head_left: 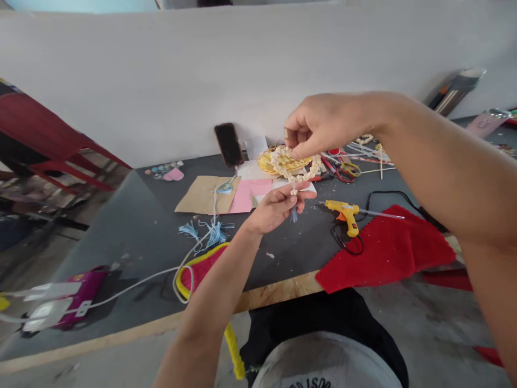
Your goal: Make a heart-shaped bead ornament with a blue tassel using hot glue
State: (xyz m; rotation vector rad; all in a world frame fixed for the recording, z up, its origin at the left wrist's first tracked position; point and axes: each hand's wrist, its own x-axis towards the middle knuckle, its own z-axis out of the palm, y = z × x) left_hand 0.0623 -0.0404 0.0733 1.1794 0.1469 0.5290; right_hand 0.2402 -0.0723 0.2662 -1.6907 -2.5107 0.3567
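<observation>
A string of cream beads (291, 168) hangs in a loop between my two hands above the dark table (133, 226). My right hand (323, 124) pinches its upper end with thumb and fingers. Lower down, my left hand (277, 207) pinches the string's bottom end, where a small light blue tassel (294, 214) hangs. Behind the beads a round yellow woven piece (267, 160) lies on the table.
A yellow glue gun (344, 211) with a black cord lies by a red felt piece (388, 249). Scissors and sticks (343, 168) lie at the back, with a phone (229, 144) leaning on the wall. Also there: pink and brown paper (210, 193), blue threads (210, 233), white cable, a magenta device (76, 293).
</observation>
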